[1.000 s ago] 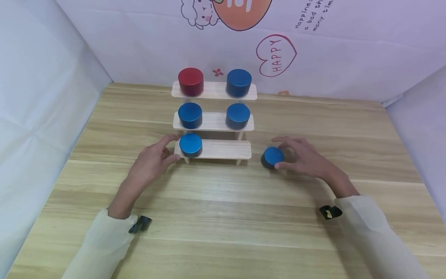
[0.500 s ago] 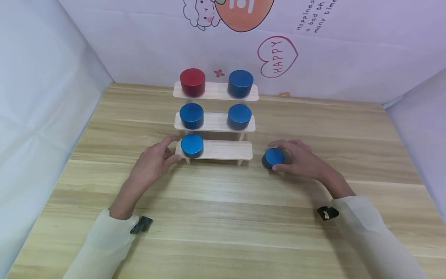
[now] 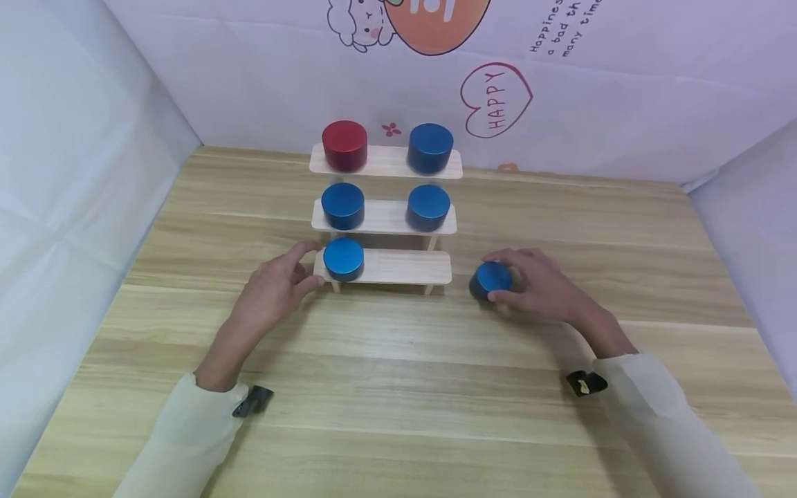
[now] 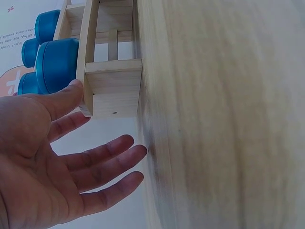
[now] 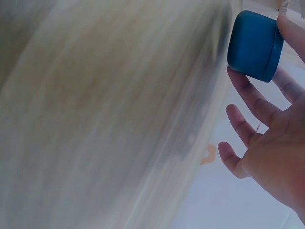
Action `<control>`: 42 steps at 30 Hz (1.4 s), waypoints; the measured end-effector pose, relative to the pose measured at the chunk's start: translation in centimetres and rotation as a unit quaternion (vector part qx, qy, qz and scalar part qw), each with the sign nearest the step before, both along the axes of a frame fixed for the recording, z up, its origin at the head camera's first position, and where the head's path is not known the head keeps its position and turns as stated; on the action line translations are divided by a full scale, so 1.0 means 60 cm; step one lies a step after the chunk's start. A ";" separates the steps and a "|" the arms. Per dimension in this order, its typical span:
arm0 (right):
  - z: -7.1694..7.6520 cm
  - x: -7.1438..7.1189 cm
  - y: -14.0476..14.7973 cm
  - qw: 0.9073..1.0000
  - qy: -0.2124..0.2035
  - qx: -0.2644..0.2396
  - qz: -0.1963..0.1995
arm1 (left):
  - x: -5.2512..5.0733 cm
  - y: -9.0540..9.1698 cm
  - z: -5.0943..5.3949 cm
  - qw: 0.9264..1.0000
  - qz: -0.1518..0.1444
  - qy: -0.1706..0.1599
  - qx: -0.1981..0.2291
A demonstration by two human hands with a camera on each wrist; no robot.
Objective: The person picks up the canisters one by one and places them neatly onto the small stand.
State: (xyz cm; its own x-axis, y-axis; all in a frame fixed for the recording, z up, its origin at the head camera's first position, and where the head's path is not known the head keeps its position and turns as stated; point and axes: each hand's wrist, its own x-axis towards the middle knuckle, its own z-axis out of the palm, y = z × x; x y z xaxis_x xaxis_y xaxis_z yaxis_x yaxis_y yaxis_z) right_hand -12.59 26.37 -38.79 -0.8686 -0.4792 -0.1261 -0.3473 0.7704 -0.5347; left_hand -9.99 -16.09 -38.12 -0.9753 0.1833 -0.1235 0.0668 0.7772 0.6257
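A stepped wooden stand [image 3: 405, 266] with three tiers stands in the middle of the table. Its lowest tier bears one round blue tin [image 3: 344, 259] at the left end. My left hand [image 3: 264, 294] holds that tier's left end between thumb and index finger; the left wrist view shows the other fingers spread apart. Right of the stand, my right hand [image 3: 538, 287] pinches another blue tin [image 3: 492, 279] by its sides, with the other fingers off it in the right wrist view. A seam runs round this tin [image 5: 255, 45]. Whether it touches the table cannot be seen clearly.
On the middle tier sit a left blue tin [image 3: 342, 206] and a right blue tin [image 3: 428, 207]. The top tier bears a red tin [image 3: 345, 146] and a blue tin [image 3: 430, 148]. Behind the table [image 3: 398, 387] hangs a printed white cloth [image 3: 261, 83].
The right hand's fingers have drawn in around the blue tin, which has shifted very slightly right and tilted a little. The left hand and the stand have stayed in place.
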 end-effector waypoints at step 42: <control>0.049 0.022 -0.027 0.994 0.078 -0.076 -0.010 | 0.001 -0.003 -0.001 1.000 -0.004 0.006 0.009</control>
State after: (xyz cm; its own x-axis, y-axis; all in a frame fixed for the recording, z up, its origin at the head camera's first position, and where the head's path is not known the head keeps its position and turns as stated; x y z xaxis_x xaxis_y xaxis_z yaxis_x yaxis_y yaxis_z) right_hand -11.27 24.78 -35.85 -0.8820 -0.4641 0.0822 -0.4194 0.6932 -0.5862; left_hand -9.93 -16.27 -38.19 -0.9750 0.1939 -0.1084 0.0812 0.7654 0.6384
